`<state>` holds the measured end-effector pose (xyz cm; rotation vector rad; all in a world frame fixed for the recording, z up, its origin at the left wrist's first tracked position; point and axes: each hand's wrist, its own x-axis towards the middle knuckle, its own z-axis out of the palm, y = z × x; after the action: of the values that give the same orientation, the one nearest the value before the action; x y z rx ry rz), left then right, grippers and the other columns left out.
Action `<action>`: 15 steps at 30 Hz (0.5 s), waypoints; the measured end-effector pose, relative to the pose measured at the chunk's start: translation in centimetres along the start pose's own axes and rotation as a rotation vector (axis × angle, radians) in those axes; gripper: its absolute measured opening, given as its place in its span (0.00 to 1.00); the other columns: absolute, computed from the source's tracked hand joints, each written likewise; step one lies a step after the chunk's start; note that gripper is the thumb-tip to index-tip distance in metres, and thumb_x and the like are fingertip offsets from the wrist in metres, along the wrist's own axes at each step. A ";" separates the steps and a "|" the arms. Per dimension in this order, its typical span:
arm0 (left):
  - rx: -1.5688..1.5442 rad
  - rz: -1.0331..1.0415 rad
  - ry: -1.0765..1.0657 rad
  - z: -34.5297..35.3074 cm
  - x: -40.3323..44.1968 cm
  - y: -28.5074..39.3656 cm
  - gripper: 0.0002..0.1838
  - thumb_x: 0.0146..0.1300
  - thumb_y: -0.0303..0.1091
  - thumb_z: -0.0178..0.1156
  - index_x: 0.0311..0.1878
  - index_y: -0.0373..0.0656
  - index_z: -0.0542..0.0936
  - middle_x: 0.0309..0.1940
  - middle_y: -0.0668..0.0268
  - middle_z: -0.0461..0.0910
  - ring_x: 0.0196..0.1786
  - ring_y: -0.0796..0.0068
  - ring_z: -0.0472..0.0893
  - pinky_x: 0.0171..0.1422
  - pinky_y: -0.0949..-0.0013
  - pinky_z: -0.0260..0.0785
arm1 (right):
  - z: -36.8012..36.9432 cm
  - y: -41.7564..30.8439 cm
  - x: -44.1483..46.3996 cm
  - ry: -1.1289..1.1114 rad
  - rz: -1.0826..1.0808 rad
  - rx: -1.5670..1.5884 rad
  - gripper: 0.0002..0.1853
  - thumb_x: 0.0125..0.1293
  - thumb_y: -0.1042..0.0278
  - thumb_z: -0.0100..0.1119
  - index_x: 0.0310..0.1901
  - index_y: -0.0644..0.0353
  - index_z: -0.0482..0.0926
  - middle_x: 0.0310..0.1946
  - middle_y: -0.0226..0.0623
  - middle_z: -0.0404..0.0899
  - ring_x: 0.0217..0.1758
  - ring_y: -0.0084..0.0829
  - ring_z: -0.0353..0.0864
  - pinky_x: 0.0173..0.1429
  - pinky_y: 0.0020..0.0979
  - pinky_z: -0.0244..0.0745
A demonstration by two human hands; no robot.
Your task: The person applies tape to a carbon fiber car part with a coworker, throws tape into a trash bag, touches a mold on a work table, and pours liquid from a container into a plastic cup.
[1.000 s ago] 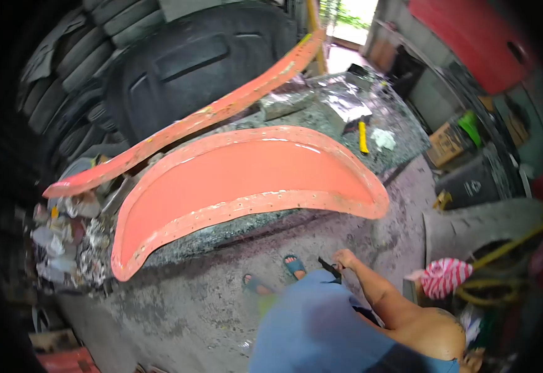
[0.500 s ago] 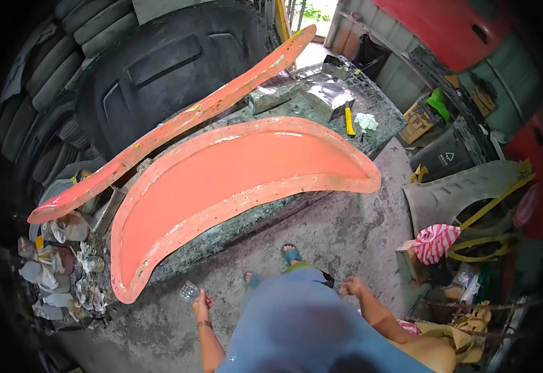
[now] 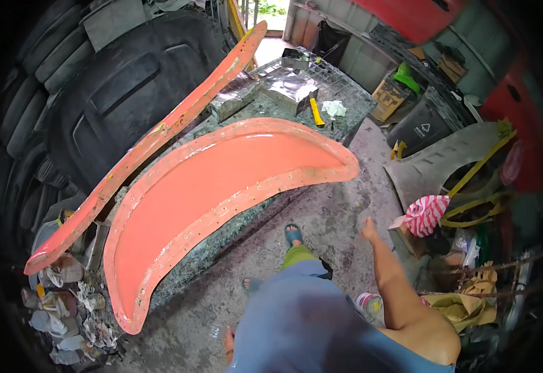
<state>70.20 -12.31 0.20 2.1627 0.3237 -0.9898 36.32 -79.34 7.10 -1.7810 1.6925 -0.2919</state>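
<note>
My left hand (image 3: 228,340) is low beside my body, partly hidden by my shirt, with its fingers around a clear plastic cup (image 3: 216,332). Past the edge of the bench, over the floor, my right hand (image 3: 368,229) is stretched forward with its fingers loosely apart and nothing seen in it. In front of me a large curved orange mould (image 3: 203,193) with a flanged, hole-dotted rim lies on the stained bench (image 3: 206,248). Behind it, a long narrow orange piece (image 3: 153,140) leans at a slant.
A yellow-handled tool (image 3: 317,113) and a crumpled white cloth (image 3: 333,109) lie on the bench near metal blocks (image 3: 290,90). To the right are a grey panel (image 3: 433,161), a striped pink bag (image 3: 427,215) and a cardboard box (image 3: 391,98). A tub (image 3: 369,303) stands by my right side.
My view has turned and moved. My right hand has reached forward, away from my body. My left hand with the plastic cup has drawn back lower, closer to my side.
</note>
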 end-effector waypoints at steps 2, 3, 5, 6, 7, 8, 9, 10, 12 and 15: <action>-0.298 -0.143 -0.079 -0.3 0.7 -0.3 0.32 0.65 0.67 0.58 0.25 0.42 0.78 0.21 0.67 0.77 0.27 0.73 0.75 0.29 0.68 0.67 | -2.4 -4.2 4.5 0.073 -0.050 0.052 0.09 0.63 0.82 0.48 0.43 0.60 0.71 0.26 0.39 0.76 0.22 0.32 0.79 0.25 0.37 0.76; -0.598 -0.271 -0.164 0.2 0.7 0.0 0.30 0.64 0.66 0.58 0.27 0.45 0.77 0.22 0.68 0.77 0.28 0.75 0.76 0.28 0.71 0.66 | -3.2 -6.9 7.1 0.068 0.012 0.181 0.09 0.62 0.82 0.48 0.42 0.59 0.71 0.26 0.38 0.76 0.22 0.31 0.79 0.24 0.36 0.75; -0.602 -0.224 -0.026 0.7 -1.2 2.7 0.28 0.64 0.65 0.59 0.29 0.46 0.76 0.24 0.69 0.77 0.28 0.76 0.77 0.27 0.73 0.66 | -4.1 -8.0 14.5 0.087 -0.174 0.102 0.08 0.63 0.81 0.50 0.41 0.59 0.72 0.27 0.36 0.77 0.21 0.29 0.78 0.21 0.35 0.73; -0.595 -0.172 0.096 1.4 -2.6 4.7 0.27 0.64 0.64 0.60 0.31 0.47 0.76 0.25 0.69 0.78 0.28 0.77 0.77 0.27 0.75 0.66 | -4.3 -8.3 19.3 0.106 -0.159 0.058 0.07 0.63 0.80 0.51 0.41 0.60 0.73 0.27 0.36 0.77 0.21 0.29 0.78 0.22 0.35 0.73; -0.669 -0.182 0.096 2.1 -3.1 6.0 0.25 0.64 0.62 0.62 0.35 0.46 0.76 0.28 0.69 0.78 0.28 0.77 0.78 0.27 0.74 0.67 | -4.4 -8.9 23.5 0.124 -0.143 0.012 0.06 0.63 0.79 0.52 0.42 0.60 0.74 0.28 0.35 0.78 0.21 0.28 0.78 0.22 0.34 0.73; -0.680 -0.193 0.114 3.5 -3.4 7.3 0.25 0.64 0.62 0.62 0.35 0.46 0.76 0.28 0.69 0.78 0.28 0.77 0.78 0.27 0.74 0.67 | -5.3 -11.7 25.5 0.119 -0.159 0.049 0.07 0.63 0.77 0.54 0.42 0.60 0.75 0.28 0.36 0.79 0.21 0.28 0.78 0.23 0.34 0.74; -0.717 -0.224 0.131 5.1 -3.7 8.4 0.23 0.63 0.59 0.64 0.35 0.46 0.77 0.29 0.69 0.79 0.29 0.76 0.79 0.29 0.73 0.69 | -6.6 -14.9 27.0 0.111 -0.175 0.086 0.07 0.64 0.76 0.55 0.43 0.59 0.76 0.28 0.36 0.79 0.20 0.29 0.77 0.24 0.34 0.74; -0.755 -0.261 0.155 6.6 -4.6 9.0 0.22 0.63 0.57 0.65 0.36 0.46 0.77 0.30 0.68 0.80 0.30 0.76 0.79 0.30 0.72 0.70 | -7.3 -16.7 29.4 0.135 -0.216 0.088 0.07 0.64 0.75 0.54 0.43 0.60 0.78 0.27 0.37 0.80 0.23 0.30 0.80 0.28 0.35 0.75; -0.724 -0.266 0.157 10.6 -6.9 11.1 0.20 0.63 0.55 0.66 0.37 0.46 0.78 0.32 0.68 0.81 0.31 0.75 0.80 0.32 0.71 0.72 | -8.0 -20.7 33.6 0.139 -0.255 0.094 0.10 0.63 0.74 0.54 0.45 0.61 0.80 0.29 0.40 0.82 0.31 0.33 0.83 0.37 0.37 0.77; -0.641 -0.284 0.109 15.8 -8.8 13.7 0.19 0.62 0.51 0.68 0.39 0.45 0.79 0.35 0.66 0.83 0.34 0.75 0.82 0.35 0.70 0.74 | -6.6 -22.6 41.7 0.288 -0.582 -0.198 0.15 0.59 0.77 0.55 0.49 0.60 0.79 0.42 0.45 0.81 0.50 0.41 0.81 0.55 0.39 0.75</action>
<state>62.20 -32.52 6.71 1.6070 0.8897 -0.7754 56.55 -122.14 14.15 -2.4602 1.3809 -0.6778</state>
